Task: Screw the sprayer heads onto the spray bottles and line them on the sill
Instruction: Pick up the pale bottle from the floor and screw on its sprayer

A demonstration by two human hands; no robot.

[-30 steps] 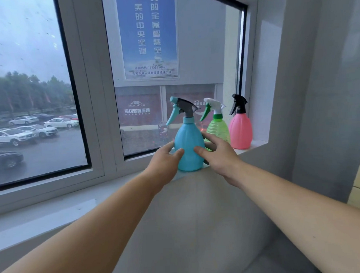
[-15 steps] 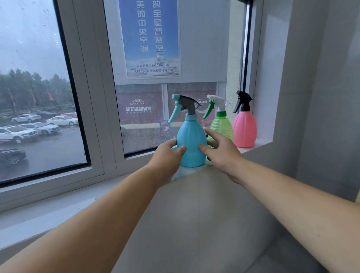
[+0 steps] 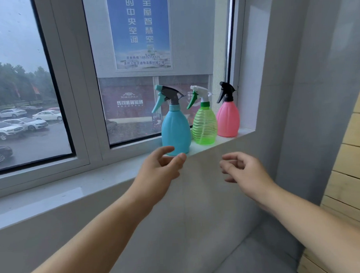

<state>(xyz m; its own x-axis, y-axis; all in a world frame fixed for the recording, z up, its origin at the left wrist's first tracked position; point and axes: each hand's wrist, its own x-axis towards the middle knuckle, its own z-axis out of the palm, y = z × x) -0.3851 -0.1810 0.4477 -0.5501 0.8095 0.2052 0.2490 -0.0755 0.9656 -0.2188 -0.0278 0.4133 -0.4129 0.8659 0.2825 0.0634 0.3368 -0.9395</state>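
Note:
Three spray bottles stand upright in a row at the right end of the white sill [image 3: 78, 188], each with a sprayer head on. The blue bottle [image 3: 176, 132] with a grey and teal head is leftmost, the clear green bottle [image 3: 204, 126] with a white and green head is in the middle, and the pink bottle [image 3: 228, 118] with a black head stands by the window reveal. My left hand [image 3: 159, 170] hovers just in front of the blue bottle's base, fingers loosely curled, holding nothing. My right hand [image 3: 245, 170] hangs below the sill edge, also loosely curled and empty.
The window frame and glass rise right behind the bottles, with a blue poster [image 3: 138, 30] on the pane. A grey wall [image 3: 317, 89] closes the sill on the right, and wooden slats [image 3: 353, 159] stand further right.
Both hands let go of the blue bottle and pulled back toward me. The blue bottle now stands free on the sill beside the green one.

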